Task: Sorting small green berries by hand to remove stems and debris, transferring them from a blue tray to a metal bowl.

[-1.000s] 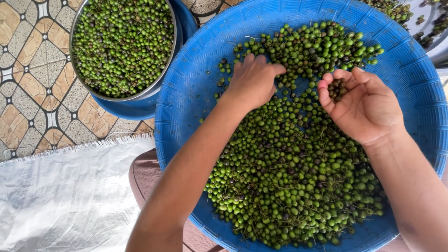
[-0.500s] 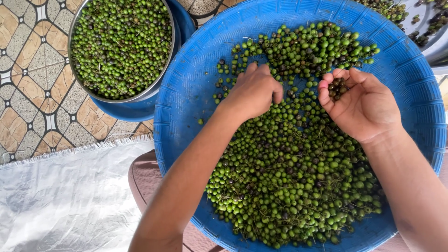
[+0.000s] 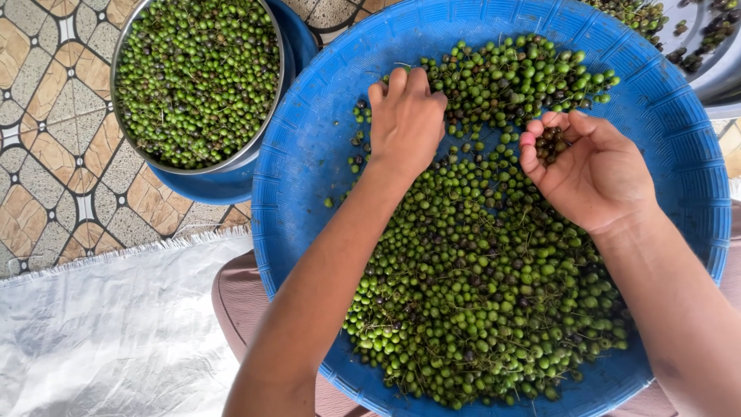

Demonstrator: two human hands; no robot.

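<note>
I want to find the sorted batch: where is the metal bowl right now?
In the head view the metal bowl, full of green berries, sits at the upper left on a blue dish on the tiled floor, just left of the blue basket.

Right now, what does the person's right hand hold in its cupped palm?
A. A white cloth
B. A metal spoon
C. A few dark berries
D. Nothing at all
C: the right hand is curled palm up over the blue basket, and a few dark berries lie between its fingers and palm.
</note>
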